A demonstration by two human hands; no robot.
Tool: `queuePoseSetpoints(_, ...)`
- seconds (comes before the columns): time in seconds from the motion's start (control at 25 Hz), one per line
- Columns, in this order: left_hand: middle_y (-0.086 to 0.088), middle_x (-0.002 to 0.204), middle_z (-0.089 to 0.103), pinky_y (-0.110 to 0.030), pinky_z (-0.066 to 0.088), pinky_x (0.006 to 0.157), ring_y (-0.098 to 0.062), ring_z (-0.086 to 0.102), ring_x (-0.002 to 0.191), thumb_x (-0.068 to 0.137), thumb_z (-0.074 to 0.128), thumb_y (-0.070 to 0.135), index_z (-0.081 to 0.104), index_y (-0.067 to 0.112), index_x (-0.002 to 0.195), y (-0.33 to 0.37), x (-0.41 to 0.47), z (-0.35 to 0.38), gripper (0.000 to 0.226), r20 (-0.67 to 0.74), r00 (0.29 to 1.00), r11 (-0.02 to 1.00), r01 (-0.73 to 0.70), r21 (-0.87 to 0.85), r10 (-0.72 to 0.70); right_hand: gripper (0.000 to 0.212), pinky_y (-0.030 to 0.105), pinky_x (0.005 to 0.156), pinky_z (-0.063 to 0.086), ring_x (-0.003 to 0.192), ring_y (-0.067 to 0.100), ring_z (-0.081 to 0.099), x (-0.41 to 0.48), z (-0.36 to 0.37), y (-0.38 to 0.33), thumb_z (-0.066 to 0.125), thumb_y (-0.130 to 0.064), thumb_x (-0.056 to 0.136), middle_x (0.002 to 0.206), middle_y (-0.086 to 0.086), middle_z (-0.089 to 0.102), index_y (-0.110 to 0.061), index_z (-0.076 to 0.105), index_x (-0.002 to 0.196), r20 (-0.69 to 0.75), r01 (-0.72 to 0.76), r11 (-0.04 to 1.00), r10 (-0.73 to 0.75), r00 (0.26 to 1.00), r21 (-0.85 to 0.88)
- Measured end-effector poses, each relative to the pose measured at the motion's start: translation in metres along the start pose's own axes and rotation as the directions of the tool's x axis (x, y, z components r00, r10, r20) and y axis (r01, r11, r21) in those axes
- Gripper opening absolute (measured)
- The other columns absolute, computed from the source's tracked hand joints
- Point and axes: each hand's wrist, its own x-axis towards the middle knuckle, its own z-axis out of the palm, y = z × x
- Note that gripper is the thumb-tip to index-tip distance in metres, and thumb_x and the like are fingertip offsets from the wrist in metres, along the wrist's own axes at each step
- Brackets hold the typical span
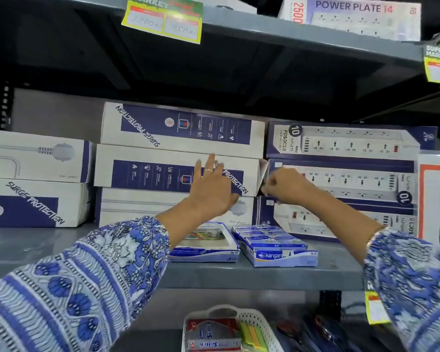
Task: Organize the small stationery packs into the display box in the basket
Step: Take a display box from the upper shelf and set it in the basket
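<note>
Two grey shelves (277,275) stacked with power-strip boxes (178,171); display box (274,243) on near edge, basket (254,318) below. Left hand (211,186) flat, fingers spread, on box; right hand (285,184) pinching its end flap.

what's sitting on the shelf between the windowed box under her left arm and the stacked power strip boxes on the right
In the head view, an open Kangaro display box filled with small blue packs sits there, beside the windowed box and just before the power strip boxes.

Blue kangaro display box (274,243) flat on shelf; white basket (254,323) below.
</note>
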Motion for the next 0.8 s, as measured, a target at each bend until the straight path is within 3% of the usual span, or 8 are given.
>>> queuePoseSetpoints(0.12, -0.009, 0.159, 0.013, -0.055, -0.014, 0.113, -0.032, -0.012, 0.146, 0.091, 0.046, 0.045, 0.067, 0.014, 0.106, 0.013, -0.006, 0.008, 0.041, 0.173, 0.984, 0.996, 0.024, 0.084, -0.038, 0.026, 0.027, 0.051, 0.052, 0.056, 0.021, 0.062, -0.011, 0.009, 0.027, 0.056, -0.01, 0.092, 0.084, 0.018, 0.066, 0.012, 0.061, 0.106, 0.306, -0.154, 0.986, 0.129, 0.943, 0.058)
queuePoseSetpoints(0.24, -0.012, 0.156, 0.02, -0.058, -0.016, 0.111, -0.034, -0.013, 0.145, 0.091, 0.045, 0.038, 0.059, 0.013, 0.12, 0.024, -0.013, 0.014, 0.04, 0.273, 0.96, 0.991, 0.03, 0.127, -0.064, 0.016, 0.019, 0.037, 0.045, 0.038, 0.012, 0.055, -0.027, 0.016, 0.046, 0.057, -0.007, 0.091, 0.05, 0.008, 0.062, 0.006, 0.063, 0.081, 0.384, -0.259, 0.966, 0.234, 0.893, 0.015)
queuePoseSetpoints(0.36, -0.014, 0.154, 0.026, -0.059, -0.016, 0.11, -0.036, -0.011, 0.145, 0.09, 0.046, 0.031, 0.053, 0.014, 0.127, 0.029, -0.017, 0.016, 0.04, 0.322, 0.944, 0.987, 0.02, 0.157, -0.071, 0.03, 0.011, 0.03, 0.037, 0.021, 0.007, 0.046, -0.036, 0.014, 0.052, 0.058, -0.002, 0.088, 0.024, -0.001, 0.05, -0.001, 0.051, 0.059, 0.401, -0.301, 0.95, 0.246, 0.882, 0.08)
queuePoseSetpoints(0.52, -0.014, 0.152, 0.031, -0.059, -0.017, 0.11, -0.034, -0.009, 0.146, 0.089, 0.048, 0.029, 0.051, 0.013, 0.127, 0.033, -0.017, 0.018, 0.041, 0.363, 0.926, 0.985, 0.043, 0.165, -0.101, 0.032, 0.008, 0.025, 0.032, 0.018, 0.005, 0.044, -0.045, 0.007, 0.051, 0.055, -0.002, 0.091, 0.022, -0.002, 0.048, -0.001, 0.052, 0.058, 0.446, -0.332, 0.924, 0.221, 0.867, 0.188)
queuePoseSetpoints(0.8, -0.014, 0.155, 0.023, -0.061, -0.016, 0.109, -0.037, -0.016, 0.144, 0.089, 0.05, 0.037, 0.049, 0.014, 0.131, 0.031, -0.015, 0.017, 0.048, 0.412, 0.898, 0.975, 0.069, 0.212, -0.153, 0.011, 0.012, 0.027, 0.041, 0.021, 0.005, 0.05, -0.047, 0.004, 0.052, 0.052, 0.003, 0.091, 0.027, 0.001, 0.055, 0.005, 0.06, 0.084, 0.501, -0.378, 0.89, 0.213, 0.839, 0.256)
